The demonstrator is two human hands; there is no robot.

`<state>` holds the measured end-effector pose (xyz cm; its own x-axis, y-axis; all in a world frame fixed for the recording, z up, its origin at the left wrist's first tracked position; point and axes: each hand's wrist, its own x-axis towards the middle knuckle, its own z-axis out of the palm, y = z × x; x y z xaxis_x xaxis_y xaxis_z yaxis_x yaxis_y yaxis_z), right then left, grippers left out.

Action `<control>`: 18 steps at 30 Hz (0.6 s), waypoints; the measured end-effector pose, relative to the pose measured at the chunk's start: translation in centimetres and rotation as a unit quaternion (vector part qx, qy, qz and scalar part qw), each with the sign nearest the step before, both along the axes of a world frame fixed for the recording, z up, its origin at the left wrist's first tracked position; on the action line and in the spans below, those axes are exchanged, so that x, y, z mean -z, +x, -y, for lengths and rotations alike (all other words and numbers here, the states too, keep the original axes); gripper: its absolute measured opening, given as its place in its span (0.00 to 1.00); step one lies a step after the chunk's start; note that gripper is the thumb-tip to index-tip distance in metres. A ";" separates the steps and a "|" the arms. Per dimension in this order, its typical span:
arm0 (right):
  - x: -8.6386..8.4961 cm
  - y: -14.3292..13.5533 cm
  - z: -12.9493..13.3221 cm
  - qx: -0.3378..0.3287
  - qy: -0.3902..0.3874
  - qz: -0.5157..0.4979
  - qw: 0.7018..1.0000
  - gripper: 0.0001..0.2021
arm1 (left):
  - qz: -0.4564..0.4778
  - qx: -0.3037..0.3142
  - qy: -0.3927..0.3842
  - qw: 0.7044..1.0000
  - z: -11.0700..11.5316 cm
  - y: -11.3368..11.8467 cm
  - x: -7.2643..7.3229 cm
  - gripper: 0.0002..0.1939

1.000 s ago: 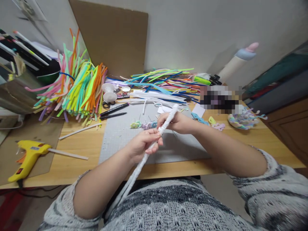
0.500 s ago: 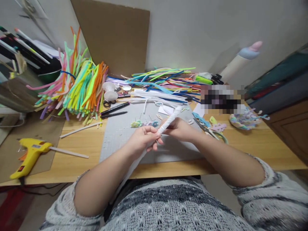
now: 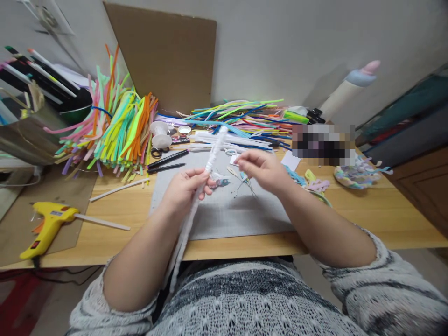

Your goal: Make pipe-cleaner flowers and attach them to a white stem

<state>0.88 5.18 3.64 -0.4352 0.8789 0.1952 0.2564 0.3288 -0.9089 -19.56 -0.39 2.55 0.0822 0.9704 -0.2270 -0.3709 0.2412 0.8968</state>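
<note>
My left hand [image 3: 189, 189] is closed round a white pipe cleaner-wrapped stick [image 3: 217, 147], held at a slant with its tip up and away from me. Long white fuzzy strands [image 3: 184, 238] trail below that hand past the table edge. My right hand [image 3: 261, 170] is apart from the stick, over the mat, its thumb and fingertips pinched together. Whether anything is between them I cannot make out. Below its fingers are thin wire stems [image 3: 249, 186] with small pale blue bits. A small bluish flower piece [image 3: 221, 182] lies on the grey mat [image 3: 227, 219].
At left lie a yellow glue gun [image 3: 49, 226] and a large bundle of coloured pipe cleaners [image 3: 122, 135]. More loose pipe cleaners [image 3: 241, 114] spread along the back. Pens [image 3: 168, 161] rest on the mat's left. Braided pieces [image 3: 317, 184] and a pastel bowl-like piece [image 3: 359, 175] are at right.
My right hand has let go of the white stick and moved slightly right and up. My left hand has shifted left with the stick, which now points more steeply away.
</note>
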 end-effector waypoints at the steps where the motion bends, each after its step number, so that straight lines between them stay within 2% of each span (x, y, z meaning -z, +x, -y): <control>1: -0.2 0.3 -0.6 0.049 0.022 -0.010 0.998 0.10 | 0.003 -0.019 0.006 1.000 -0.2 -0.5 -0.2 0.13; 3: -0.1 0.9 -1.7 0.121 0.060 0.008 0.991 0.09 | 0.011 -0.053 0.011 0.998 -0.6 -1.4 -0.5 0.12; 4: 0.3 1.1 -2.1 0.127 0.076 0.044 0.988 0.08 | 0.014 -0.066 0.010 0.998 -0.8 -1.7 -0.5 0.11; 5: 0.9 1.1 -2.5 0.110 0.092 0.091 0.985 0.07 | 0.017 -0.079 0.007 0.997 -0.9 -1.9 -0.5 0.10; 9: 3.8 0.3 -2.6 -0.041 0.169 0.251 0.952 0.08 | 0.014 -0.116 -0.011 0.993 -1.2 -1.7 0.1 0.08; 12: 5.3 -0.6 -2.0 -0.056 0.204 0.307 0.928 0.12 | 0.003 -0.123 -0.024 0.992 -1.3 -1.1 0.6 0.07; 14: 5.8 -1.0 -1.7 -0.064 0.209 0.327 0.920 0.09 | -0.002 -0.124 -0.027 0.992 -1.4 -0.8 0.9 0.07; 18: 6.0 -1.2 -1.9 -0.075 0.181 0.308 0.931 0.04 | -0.014 -0.128 -0.028 0.991 -1.5 -0.6 1.4 0.07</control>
<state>-0.30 7.08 -2.32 -0.6752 0.7244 0.1392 0.6185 0.6588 -0.4283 -20.18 1.14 1.18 -0.1730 0.9444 -0.2797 -0.4021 0.1915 0.8954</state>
